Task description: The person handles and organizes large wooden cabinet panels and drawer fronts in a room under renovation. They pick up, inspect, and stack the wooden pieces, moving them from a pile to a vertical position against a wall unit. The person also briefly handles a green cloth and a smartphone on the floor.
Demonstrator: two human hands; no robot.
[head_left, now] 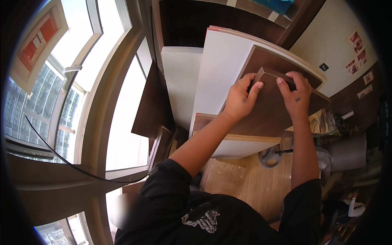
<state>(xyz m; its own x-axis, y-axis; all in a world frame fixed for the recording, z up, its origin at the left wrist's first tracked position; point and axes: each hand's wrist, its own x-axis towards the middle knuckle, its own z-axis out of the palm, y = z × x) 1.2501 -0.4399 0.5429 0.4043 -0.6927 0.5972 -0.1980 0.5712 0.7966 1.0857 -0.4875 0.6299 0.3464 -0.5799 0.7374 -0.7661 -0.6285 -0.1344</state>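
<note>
A dark brown wooden board stands tilted in front of me. My left hand grips its upper edge near the left corner, thumb on the near side and fingers curled over. Farther right along the same edge, my right hand is closed on the board in a like way. Behind it leans another brown board, and behind that a large white board. Below the held board, a white panel with a light wood edge shows in part.
A grey-white panel and a dark brown panel stand by the window on the left. A black cable crosses there. A brown box sits on the wooden floor. Someone's white-sleeved arm shows at lower right.
</note>
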